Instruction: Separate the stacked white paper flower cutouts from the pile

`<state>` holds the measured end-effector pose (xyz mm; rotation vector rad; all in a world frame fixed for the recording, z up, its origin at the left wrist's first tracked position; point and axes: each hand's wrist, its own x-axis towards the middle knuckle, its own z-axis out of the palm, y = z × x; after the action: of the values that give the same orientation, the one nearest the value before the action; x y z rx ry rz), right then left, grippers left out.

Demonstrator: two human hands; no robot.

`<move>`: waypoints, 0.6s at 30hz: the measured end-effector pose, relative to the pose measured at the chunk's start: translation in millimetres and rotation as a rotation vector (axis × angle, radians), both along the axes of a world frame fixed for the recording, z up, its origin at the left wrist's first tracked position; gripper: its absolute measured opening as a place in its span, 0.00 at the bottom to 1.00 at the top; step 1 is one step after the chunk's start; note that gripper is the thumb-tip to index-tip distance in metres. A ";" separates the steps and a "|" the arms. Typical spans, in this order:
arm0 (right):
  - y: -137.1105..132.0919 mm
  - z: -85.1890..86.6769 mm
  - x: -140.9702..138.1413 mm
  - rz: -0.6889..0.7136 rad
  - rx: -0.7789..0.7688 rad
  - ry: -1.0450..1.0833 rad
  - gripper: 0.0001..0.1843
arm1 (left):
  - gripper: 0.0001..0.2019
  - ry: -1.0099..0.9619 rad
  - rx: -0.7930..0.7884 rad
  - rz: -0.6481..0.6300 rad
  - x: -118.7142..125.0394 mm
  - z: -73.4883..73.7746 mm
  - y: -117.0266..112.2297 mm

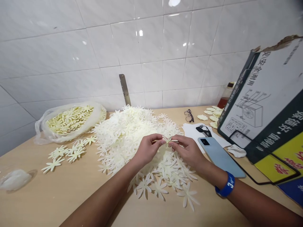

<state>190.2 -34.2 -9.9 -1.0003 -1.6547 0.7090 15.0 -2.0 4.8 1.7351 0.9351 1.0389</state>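
The left hand point(149, 148) and right hand point(187, 151) pinch a flat white flower point(168, 140) tight in their fingers, just above a big pile of flowers point(125, 135) that reaches the surface's point(42, 192) back edge.

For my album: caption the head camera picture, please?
Left hand and right hand pinch a cream flower cutout above a heap of cutouts.

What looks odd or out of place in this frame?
The cardboard box at the right has a torn, ragged top edge with brown card showing. A few loose flower cutouts also lie apart from the main heap, on the table to its left.
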 end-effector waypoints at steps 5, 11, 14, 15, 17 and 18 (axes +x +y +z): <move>-4.9 4.0 -4.2 -0.107 0.045 -0.026 0.12 | 0.10 -0.046 0.128 0.184 2.1 1.2 -7.3; -5.9 1.7 -7.2 -0.084 -0.058 0.058 0.13 | 0.10 -0.067 0.140 0.313 2.0 -1.1 -7.3; -6.1 -3.1 -8.4 -0.051 -0.055 0.087 0.13 | 0.09 -0.031 0.121 0.173 3.3 -4.2 -8.3; -6.2 -4.6 -8.8 -0.053 -0.036 0.094 0.12 | 0.10 -0.012 0.116 0.110 4.1 -5.2 -9.1; -5.9 -6.7 -8.9 -0.059 0.002 0.097 0.12 | 0.14 0.020 0.113 0.013 5.6 -6.8 -10.4; -5.5 -7.2 -8.7 -0.056 0.016 0.091 0.12 | 0.14 0.023 0.104 -0.005 6.1 -7.3 -10.7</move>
<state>181.5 -39.7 -17.1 -0.9856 -1.5459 0.6933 21.1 -12.6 -2.5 1.8378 0.9041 1.0835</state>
